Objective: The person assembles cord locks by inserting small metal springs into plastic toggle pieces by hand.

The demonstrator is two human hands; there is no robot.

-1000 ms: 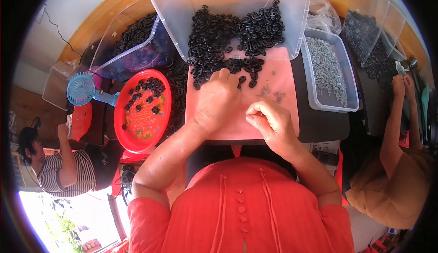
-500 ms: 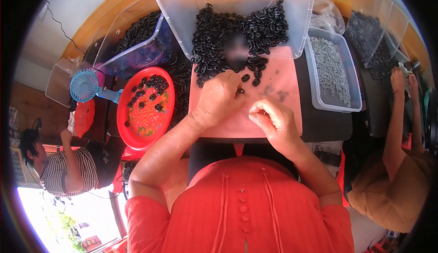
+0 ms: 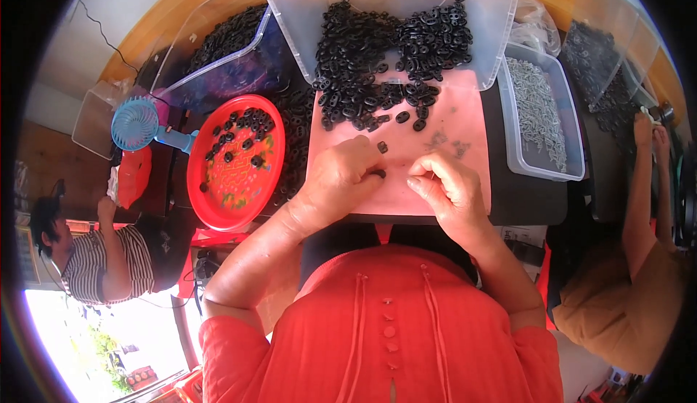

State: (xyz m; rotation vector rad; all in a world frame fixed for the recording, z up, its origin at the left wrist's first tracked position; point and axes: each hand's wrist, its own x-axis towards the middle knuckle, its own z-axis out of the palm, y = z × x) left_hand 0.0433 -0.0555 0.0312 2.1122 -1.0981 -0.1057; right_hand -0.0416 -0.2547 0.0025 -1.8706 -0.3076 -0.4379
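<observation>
My left hand [image 3: 341, 181] is closed in a pinch over the pink mat [image 3: 435, 200], with a small black oval piece [image 3: 379, 173] at its fingertips. Facing it a short gap away, my right hand [image 3: 451, 189] has thumb and forefinger pressed together; whatever is between them is too small or hidden. One loose black piece [image 3: 382, 147] lies just beyond the left fingers. Farther back, a heap of black oval pieces with two holes [image 3: 356, 54] spills from a tipped clear plastic bin [image 3: 290, 25] onto the mat.
At left, a red round tray [image 3: 200, 185] holds scattered black pieces, with a blue handheld fan [image 3: 136, 124] beside it. To the right stands a clear tub [image 3: 517, 157] of grey screw-like parts. Two other people sit at either side; a co-worker's hands [image 3: 650, 131] are far right.
My left hand has drawn back from the heap toward me with a black piece at its fingertips. My right hand stays pinched in nearly the same place. The view has shifted slightly.
</observation>
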